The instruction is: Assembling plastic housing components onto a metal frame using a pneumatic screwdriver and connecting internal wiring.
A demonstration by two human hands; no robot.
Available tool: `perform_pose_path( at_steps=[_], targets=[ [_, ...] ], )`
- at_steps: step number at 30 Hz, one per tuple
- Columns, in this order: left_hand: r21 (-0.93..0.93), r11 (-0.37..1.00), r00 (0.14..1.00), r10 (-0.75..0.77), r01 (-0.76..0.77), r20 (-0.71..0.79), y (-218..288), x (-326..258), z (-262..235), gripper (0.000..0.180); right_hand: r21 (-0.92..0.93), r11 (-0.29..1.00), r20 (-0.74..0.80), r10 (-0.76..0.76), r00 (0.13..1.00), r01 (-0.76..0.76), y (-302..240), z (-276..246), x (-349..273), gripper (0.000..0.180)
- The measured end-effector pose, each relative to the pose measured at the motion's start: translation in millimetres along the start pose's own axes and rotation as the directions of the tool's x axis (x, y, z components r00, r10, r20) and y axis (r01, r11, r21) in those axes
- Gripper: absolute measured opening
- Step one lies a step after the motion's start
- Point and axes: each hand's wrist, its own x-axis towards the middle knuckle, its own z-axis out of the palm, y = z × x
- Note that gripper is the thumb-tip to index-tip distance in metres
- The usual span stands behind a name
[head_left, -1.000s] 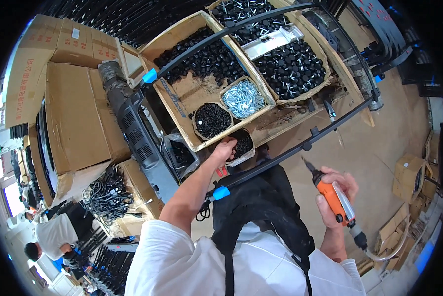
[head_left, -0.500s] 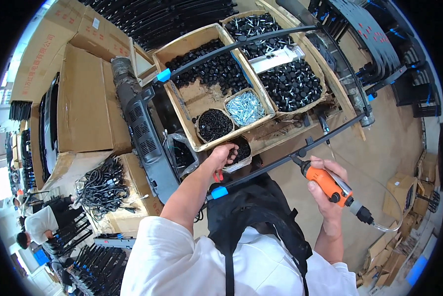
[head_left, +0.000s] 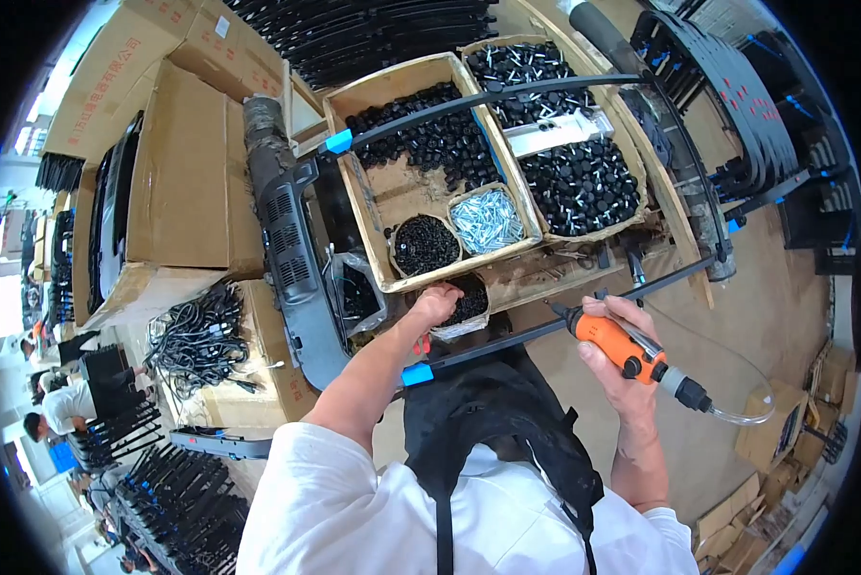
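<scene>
My left hand (head_left: 437, 304) reaches into a small bin (head_left: 486, 314) of tiny black screws (head_left: 470, 297). Its fingers are bunched, tips down among the screws; what they pinch is hidden. My right hand (head_left: 620, 383) is wrapped round an orange power screwdriver (head_left: 614, 343), its nose pointing left towards a black metal frame (head_left: 536, 331). A clear hose (head_left: 751, 414) trails from the screwdriver's back end. The frame lies across the workbench in front of me, with blue pieces (head_left: 417, 374) at its corners. Something red (head_left: 422, 345) shows just below my left wrist.
A wooden tray (head_left: 378, 206) holds black caps, silver screws (head_left: 488, 218) and more black screws (head_left: 425, 245). Black-headed bolts (head_left: 584, 187) fill boxes to its right. Left are a grey vented panel (head_left: 287, 240), bundled cables (head_left: 200, 340) and cartons (head_left: 186, 172). Other people (head_left: 66, 407) work at far left.
My right hand has moved slightly left and up with the screwdriver. My left hand has dipped deeper into the screw bin. The whole view has shifted a little.
</scene>
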Motion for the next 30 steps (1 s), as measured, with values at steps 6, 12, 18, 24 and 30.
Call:
perform_pose_path(
  at_steps=[6, 12, 18, 24, 30],
  targets=[
    [-0.025, 0.999, 0.994, 0.022, -0.025, -0.109, 2.5, -8.0, 1.5, 0.034, 0.033, 0.999, 0.112, -0.044, 0.993, 0.041, 6.0, -0.5, 30.4, 0.065],
    [-0.586, 0.808, 0.989, 0.036, 0.057, 0.145, 43.8, -72.1, -13.3, 0.019, 0.217, 0.974, 0.249, -0.116, 0.961, 0.061, 16.2, 2.3, 62.3, 0.061],
    [-0.947, 0.317, 0.984, 0.178, -0.057, 0.0, 86.5, -144.6, -9.3, 0.024, 0.27, 0.958, 0.394, -0.201, 0.897, 0.097, 10.6, 33.2, 87.6, 0.056],
    [-0.962, 0.037, 0.938, 0.232, -0.272, -0.256, 79.3, -163.8, -4.2, 0.027, 0.29, 0.949, 0.456, -0.248, 0.855, 0.12, 2.4, 81.1, 97.7, 0.055],
    [-0.948, -0.039, 0.904, 0.29, -0.316, -0.314, 60.5, -184.9, -29.8, 0.031, 0.237, 0.967, 0.512, -0.205, 0.834, 0.092, -11.5, 139.7, 94.8, 0.054]
  ],
)
